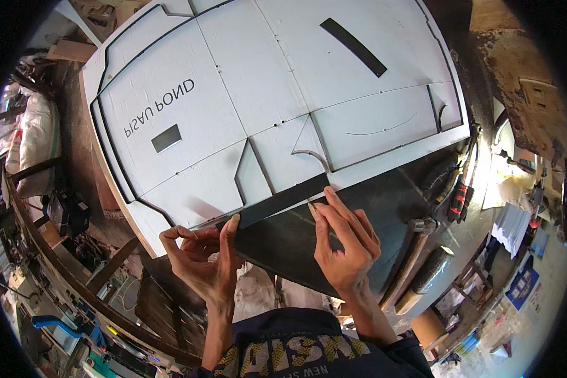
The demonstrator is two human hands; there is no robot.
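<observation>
A large white die board (277, 82) with dark cut lines and slots lies tilted on a dark work surface (334, 233). Along its near edge sits a long black strip (277, 203). My left hand (205, 261) presses its thumb tip on the strip's left end, other fingers curled. My right hand (343, 236) lies flat with fingertips on the strip's right end, at the board's edge. Neither hand encloses anything.
A hammer (416, 252) rests on the dark surface right of my right hand. Tools with red handles (458, 198) and papers (510, 227) lie at the right. Sacks (34, 138) and clutter fill the left; a wooden frame (113, 264) stands below the board.
</observation>
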